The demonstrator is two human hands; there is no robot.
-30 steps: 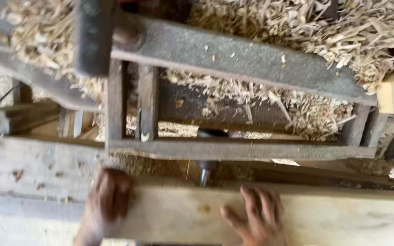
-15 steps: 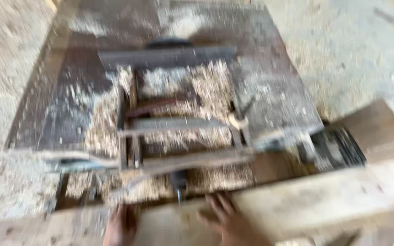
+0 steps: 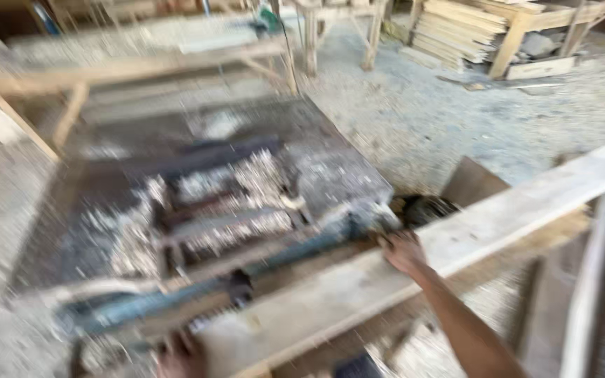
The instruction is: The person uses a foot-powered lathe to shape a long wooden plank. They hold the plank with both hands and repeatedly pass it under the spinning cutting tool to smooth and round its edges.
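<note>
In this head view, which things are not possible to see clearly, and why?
- Left hand: cut off by the bottom edge and blurred; its grip on the plank is unclear.
- Right hand: fingers smeared by motion blur.
- Machine: wood shavings and blur hide its parts.
- Stacked boards: too far and blurred to count.

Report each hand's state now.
Left hand: on the plank near its end; grip cannot be told.
Right hand: on the plank's far edge, grip unclear.
</note>
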